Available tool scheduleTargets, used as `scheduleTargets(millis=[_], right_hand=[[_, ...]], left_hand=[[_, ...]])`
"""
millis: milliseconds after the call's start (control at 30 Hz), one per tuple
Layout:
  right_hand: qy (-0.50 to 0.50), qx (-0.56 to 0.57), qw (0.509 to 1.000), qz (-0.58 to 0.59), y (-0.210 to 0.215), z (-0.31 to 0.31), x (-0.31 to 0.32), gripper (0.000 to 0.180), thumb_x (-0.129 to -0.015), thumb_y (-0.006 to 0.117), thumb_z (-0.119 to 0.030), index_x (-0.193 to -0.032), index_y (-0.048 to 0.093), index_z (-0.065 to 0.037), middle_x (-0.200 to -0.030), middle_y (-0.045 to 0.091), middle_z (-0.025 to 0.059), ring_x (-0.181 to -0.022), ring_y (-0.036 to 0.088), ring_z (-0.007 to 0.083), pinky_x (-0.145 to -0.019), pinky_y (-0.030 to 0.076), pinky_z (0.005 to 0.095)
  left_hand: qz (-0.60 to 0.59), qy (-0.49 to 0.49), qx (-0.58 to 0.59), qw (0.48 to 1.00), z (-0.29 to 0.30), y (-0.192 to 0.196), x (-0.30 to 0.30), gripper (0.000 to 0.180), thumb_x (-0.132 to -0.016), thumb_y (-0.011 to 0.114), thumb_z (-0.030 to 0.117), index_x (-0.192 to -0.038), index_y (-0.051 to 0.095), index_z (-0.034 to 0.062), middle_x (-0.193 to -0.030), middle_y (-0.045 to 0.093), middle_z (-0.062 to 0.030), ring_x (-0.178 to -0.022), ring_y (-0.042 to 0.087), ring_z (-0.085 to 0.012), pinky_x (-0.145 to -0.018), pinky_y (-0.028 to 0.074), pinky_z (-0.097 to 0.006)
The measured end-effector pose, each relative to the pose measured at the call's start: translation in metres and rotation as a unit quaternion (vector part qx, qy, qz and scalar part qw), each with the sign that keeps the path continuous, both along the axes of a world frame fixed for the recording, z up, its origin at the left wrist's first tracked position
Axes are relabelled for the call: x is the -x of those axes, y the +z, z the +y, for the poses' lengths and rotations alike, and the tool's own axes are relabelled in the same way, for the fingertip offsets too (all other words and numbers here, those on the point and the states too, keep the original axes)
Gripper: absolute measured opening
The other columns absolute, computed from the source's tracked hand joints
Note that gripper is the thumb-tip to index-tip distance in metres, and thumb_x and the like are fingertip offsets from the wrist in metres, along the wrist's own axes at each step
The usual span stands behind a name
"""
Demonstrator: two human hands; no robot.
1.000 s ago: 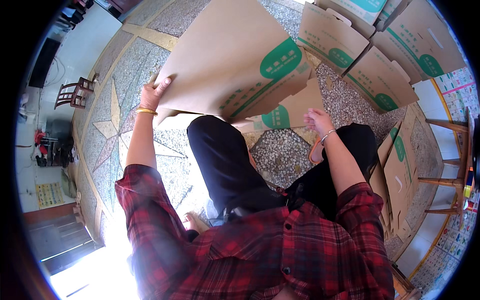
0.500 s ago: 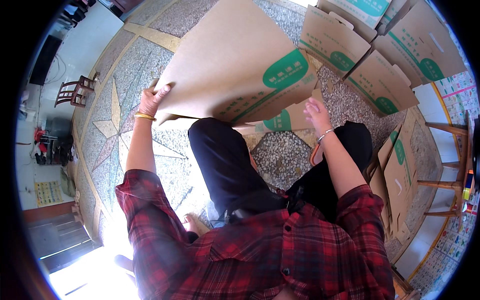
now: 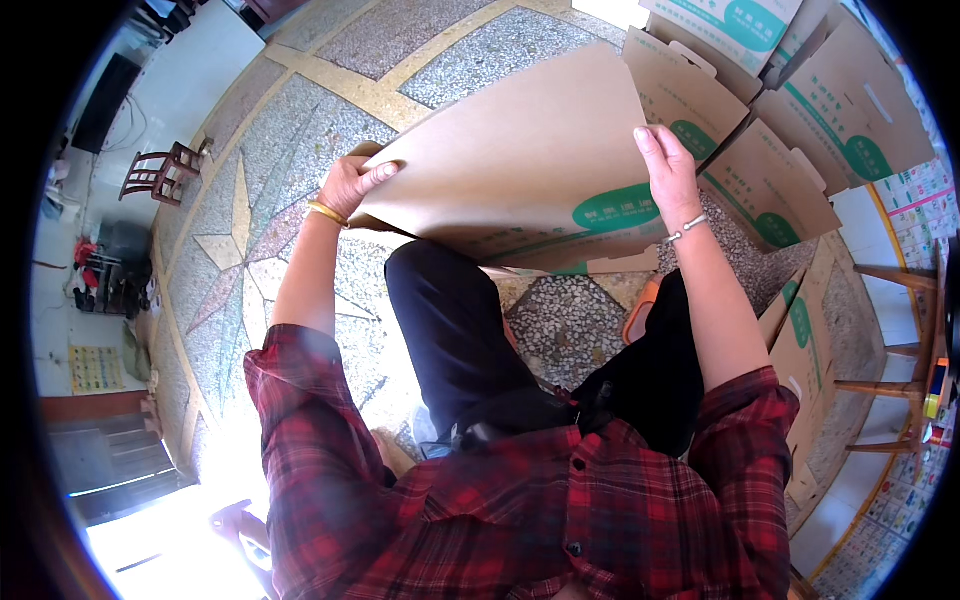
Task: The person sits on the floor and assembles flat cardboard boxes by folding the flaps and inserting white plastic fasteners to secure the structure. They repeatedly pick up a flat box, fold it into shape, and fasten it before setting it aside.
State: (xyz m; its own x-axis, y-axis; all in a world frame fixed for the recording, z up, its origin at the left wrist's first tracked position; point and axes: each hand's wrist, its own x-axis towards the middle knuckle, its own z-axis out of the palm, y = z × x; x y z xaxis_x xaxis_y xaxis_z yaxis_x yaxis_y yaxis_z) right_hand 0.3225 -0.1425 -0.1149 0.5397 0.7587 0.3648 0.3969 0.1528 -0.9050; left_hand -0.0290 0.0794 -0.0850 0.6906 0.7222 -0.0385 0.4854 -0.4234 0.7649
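A large brown cardboard box [image 3: 510, 150] with a green printed oval is held up in front of my knees. My left hand [image 3: 358, 184] is closed on its left edge, with the thumb lying on the near face and the fingers hidden behind. At the opposite edge, my right hand [image 3: 668, 165] pinches the cardboard near the upper right corner. The printed part of the near face lies low, by my legs. Whether the box is fully folded out or partly flat cannot be told from here.
Several standing cardboard boxes [image 3: 745, 180] crowd the far right. Flattened cardboard [image 3: 806, 345] leans on the floor at my right, beside a wooden stool [image 3: 890, 385]. A wooden chair [image 3: 160, 172] stands far left on the patterned stone floor [image 3: 290, 200].
My right hand has risen from near the lower right corner and taken hold of the right edge. The box has tilted and its top has come lower; my left hand has shifted right.
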Motion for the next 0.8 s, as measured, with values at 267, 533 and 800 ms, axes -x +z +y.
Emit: scheduleTargets(millis=[267,533,800], right_hand=[[0.021,0.039,0.998,0.041,-0.011,-0.017,-0.010,0.038,-0.094,0.044,-0.033,-0.100,0.059,0.002,-0.093,0.060,0.0031,-0.087,0.052,0.0095,-0.080,0.041,0.0240],[0.033,0.023,0.999,0.033,-0.011,-0.042,-0.005,0.040,-0.092,0.047,-0.036,-0.093,0.059,0.002,-0.080,0.058,0.0041,-0.077,0.050,0.0111,-0.073,0.042,0.0261],[0.039,0.032,0.998,0.026,0.000,-0.056,0.004,0.041,-0.092,0.046,-0.037,-0.103,0.057,0.002,-0.090,0.060,0.0084,-0.087,0.054,0.0141,-0.079,0.042,0.0270]], left_hand=[[0.027,-0.039,0.021,0.999,-0.025,0.024,-0.014,0.066,-0.071,0.064,0.055,-0.095,0.064,-0.0068,-0.102,0.056,-0.0109,-0.094,0.056,-0.0215,-0.082,0.044,-0.031],[0.291,-0.114,0.005,0.950,-0.063,0.079,-0.046,0.064,-0.072,0.066,0.051,-0.102,0.060,-0.0058,-0.090,0.063,-0.0157,-0.084,0.059,-0.0233,-0.080,0.045,-0.031],[0.152,-0.223,0.161,0.949,-0.087,0.088,-0.093,0.062,-0.079,0.060,0.050,-0.111,0.057,-0.0035,-0.101,0.061,-0.0096,-0.091,0.055,-0.0149,-0.081,0.043,-0.027]])
